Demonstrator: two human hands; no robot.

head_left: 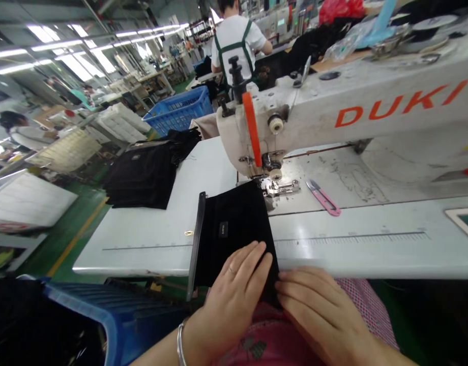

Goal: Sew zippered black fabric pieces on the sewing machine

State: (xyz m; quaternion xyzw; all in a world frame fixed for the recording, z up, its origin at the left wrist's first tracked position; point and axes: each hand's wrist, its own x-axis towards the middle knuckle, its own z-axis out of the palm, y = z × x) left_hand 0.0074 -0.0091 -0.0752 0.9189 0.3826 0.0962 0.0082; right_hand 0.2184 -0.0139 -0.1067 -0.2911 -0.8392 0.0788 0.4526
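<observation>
Pouch (243, 218) at machine (314, 107)

Bin (142, 310) left of and below machine. Stack (142, 175) left of machine, probably parked for easy reach. Pouch front-left of machine, top right corner at foot (274, 188); can't tell if under it. Left hand (234, 290) palm down on pouch, fingers nearly straight, gripping nothing; likely keeps cloth flat. Right hand (321, 305) fingers together at pouch's right edge, likely steadying it; thumb hidden, can't tell if pinching. Snips (324, 200) under machine, presumably kept handy.
</observation>
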